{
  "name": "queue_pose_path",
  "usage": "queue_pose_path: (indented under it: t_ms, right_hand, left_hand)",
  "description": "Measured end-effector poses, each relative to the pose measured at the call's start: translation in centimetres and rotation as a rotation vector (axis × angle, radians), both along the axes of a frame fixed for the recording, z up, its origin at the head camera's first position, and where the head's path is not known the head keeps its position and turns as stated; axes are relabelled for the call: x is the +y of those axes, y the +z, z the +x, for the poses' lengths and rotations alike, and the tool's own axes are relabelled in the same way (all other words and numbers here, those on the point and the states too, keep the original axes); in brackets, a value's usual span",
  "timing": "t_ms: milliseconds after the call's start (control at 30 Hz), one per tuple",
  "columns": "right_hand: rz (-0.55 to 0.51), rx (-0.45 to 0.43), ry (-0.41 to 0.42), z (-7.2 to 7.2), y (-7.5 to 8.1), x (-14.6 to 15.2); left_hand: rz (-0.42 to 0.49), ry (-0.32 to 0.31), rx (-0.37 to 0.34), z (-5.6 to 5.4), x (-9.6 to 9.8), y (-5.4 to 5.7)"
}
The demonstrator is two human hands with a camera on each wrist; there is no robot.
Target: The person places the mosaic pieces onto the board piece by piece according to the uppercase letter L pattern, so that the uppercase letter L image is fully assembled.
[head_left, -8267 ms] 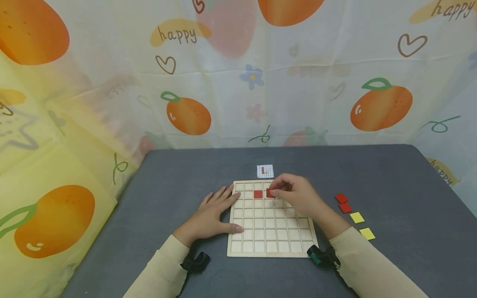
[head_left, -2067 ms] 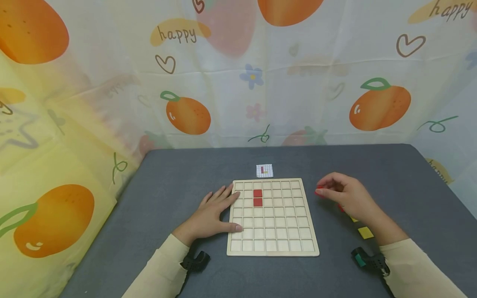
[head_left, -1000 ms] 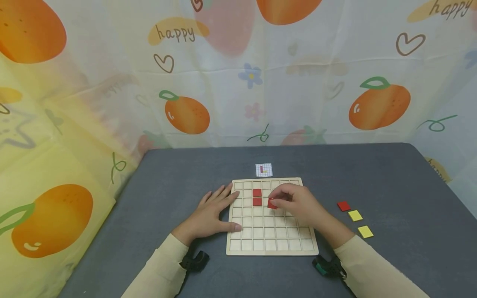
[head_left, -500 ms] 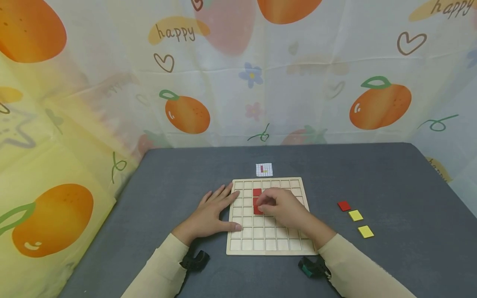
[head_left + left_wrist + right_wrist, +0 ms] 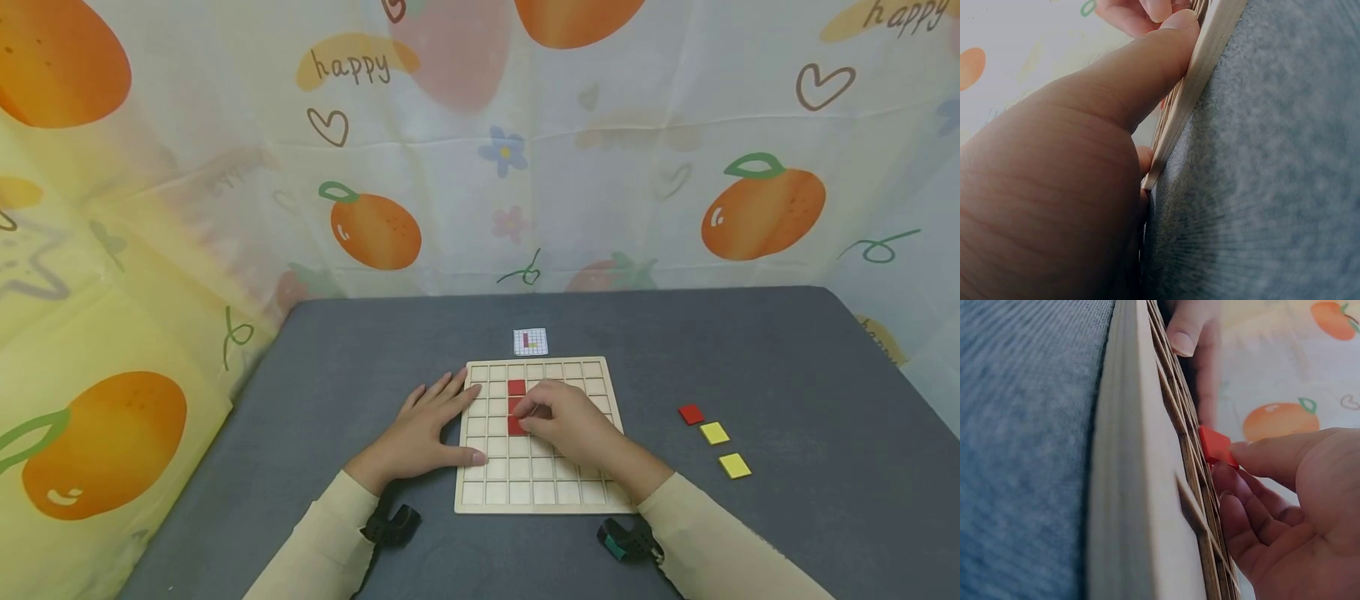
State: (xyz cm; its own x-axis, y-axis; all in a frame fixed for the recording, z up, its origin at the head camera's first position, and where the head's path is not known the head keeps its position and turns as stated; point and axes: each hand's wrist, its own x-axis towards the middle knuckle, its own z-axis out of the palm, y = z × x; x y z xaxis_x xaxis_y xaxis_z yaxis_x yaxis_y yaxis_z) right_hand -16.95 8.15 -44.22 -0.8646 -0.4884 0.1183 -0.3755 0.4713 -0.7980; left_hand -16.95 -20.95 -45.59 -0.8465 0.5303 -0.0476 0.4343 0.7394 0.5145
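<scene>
A wooden grid board point(image 5: 570, 510) lies on the dark table, its cells edged by thin raised strips. My left hand point(image 5: 427, 429) rests spread along the board's left side, fingertips and thumb on its rim. Between thumb and fingers my right hand point(image 5: 573, 421) pinches a red square tile point(image 5: 1216, 445), which stands tilted at the grid in the right wrist view. From above, that tile overlaps the fourth cell down its column. Directly behind it, two red tiles point(image 5: 517, 387) sit in the same column, the nearer partly hidden by my right fingers.
A small printed grid card point(image 5: 530, 342) lies just beyond the board. To the right on the table point(image 5: 825, 517) are a red tile point(image 5: 691, 414), a yellow tile point(image 5: 714, 432) and another yellow tile point(image 5: 735, 466). A fruit-patterned cloth point(image 5: 450, 167) hangs behind.
Red tiles have gone from the right-hand group into one column of the board. My right hand has brought another red tile leftward to that column. The left hand has stayed put.
</scene>
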Motion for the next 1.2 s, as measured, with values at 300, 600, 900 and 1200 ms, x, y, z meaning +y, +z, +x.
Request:
queue_pose_path:
  t_ms: [300, 600, 900, 1200]
  right_hand:
    - [0.065, 0.019, 0.005, 0.31, 0.09, -0.01]
    - [0.095, 0.010, 0.033, 0.37, -0.07, 0.00]
    - [0.070, -0.029, 0.042, 0.61, 0.04, 0.10]
    - [-0.083, -0.153, 0.043, 0.52, 0.71, 0.84]
  left_hand:
    - [-0.011, 0.000, 0.000, -0.02, 0.03, 0.14]
    - [-0.021, 0.007, -0.006, -0.16, 0.01, 0.07]
    - [-0.031, 0.012, -0.012, -0.08, -0.06, 0.05]
    - [-0.028, 0.018, -0.016, -0.03, 0.10, -0.01]
